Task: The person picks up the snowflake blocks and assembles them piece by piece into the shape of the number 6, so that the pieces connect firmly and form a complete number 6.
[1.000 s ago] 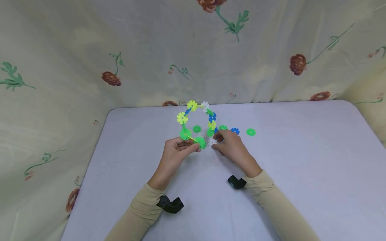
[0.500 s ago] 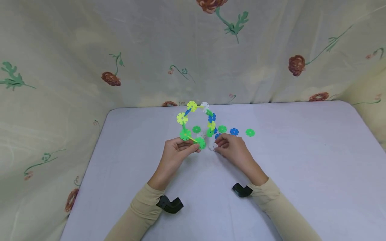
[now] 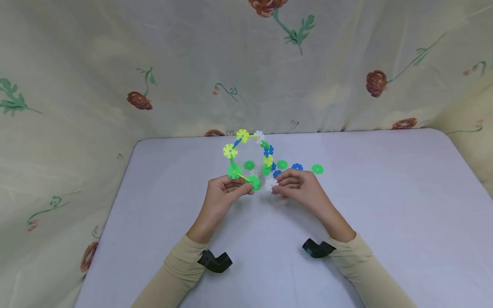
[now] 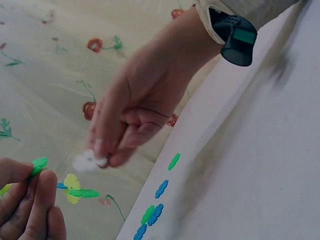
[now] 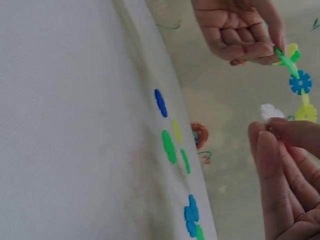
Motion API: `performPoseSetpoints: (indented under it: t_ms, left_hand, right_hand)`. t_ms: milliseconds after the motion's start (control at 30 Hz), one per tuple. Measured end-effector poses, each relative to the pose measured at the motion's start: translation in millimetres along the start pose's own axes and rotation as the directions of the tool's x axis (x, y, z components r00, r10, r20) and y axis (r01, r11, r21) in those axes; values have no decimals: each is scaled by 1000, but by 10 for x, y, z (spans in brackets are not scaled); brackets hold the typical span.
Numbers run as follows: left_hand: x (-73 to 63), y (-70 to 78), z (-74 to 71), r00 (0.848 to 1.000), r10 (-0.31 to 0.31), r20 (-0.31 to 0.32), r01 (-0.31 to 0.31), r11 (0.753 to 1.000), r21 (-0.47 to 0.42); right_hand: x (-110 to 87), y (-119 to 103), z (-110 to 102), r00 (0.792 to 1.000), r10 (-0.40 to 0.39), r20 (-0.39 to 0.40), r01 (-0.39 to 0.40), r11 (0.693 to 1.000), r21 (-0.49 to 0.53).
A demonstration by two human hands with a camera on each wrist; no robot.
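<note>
In the head view my left hand (image 3: 225, 194) pinches a green notched disc (image 3: 254, 183) at the lower end of a curved chain of interlocking plastic discs. Yellow, blue, green and white discs make up this chain, which arches up and round to the right, with a yellow disc (image 3: 242, 135) near its top. My right hand (image 3: 302, 188) pinches a white notched disc (image 3: 271, 184) between thumb and fingertips, just right of the green one, with a small gap between them. The right wrist view shows the white disc (image 5: 271, 112) at my fingertips.
Loose discs lie on the white table (image 3: 385, 205) behind my hands: a green disc (image 3: 282, 164), a blue disc (image 3: 297, 167) and another green disc (image 3: 317, 169) farther right. A flowered curtain (image 3: 185, 77) hangs behind the table.
My right hand has drawn slightly down, its forearm swinging right, and the white disc has turned to face the camera more. My left hand keeps holding the chain almost still.
</note>
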State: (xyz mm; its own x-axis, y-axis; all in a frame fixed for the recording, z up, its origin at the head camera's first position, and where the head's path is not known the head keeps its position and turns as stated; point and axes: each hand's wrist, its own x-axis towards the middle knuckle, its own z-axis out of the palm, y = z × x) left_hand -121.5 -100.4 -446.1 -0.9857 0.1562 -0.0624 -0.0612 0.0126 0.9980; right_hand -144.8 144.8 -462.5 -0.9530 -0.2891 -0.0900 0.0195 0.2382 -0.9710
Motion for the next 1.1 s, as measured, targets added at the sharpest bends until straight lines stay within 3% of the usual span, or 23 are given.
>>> performPoseSetpoints:
  t_ms: [67,167,300,400,700,967,1100]
  left_hand:
    - [2,0,-6,1000,-2,1,2,1000,-3]
    - [6,3,-6,1000,1,11,-1,1000,-7]
    - [12,-6,0,1000,0,21,1,1000,-22]
    - [10,-7,1,1000,-4,28,5,1000,-31]
    - [9,-24,18,999,-15,51,18,999,-49]
    - [3,-32,43,997,-7,76,11,998,-56]
    - [0,-42,46,997,-2,83,7,998,-58]
  right_hand:
    - [-35,-48,0,997,-70,-14,70,997,12]
    - [-81,-100,26,980,-191,-60,188,980,-61]
    - [-119,-141,84,929,-358,-97,328,915,-233]
    - [-134,-159,118,892,-441,-100,395,868,-301]
    - [-137,-149,146,833,-538,-129,458,802,-383]
    - [-121,-113,144,763,-642,-76,550,707,-444]
    - [-100,-78,144,689,-725,-21,617,601,-508]
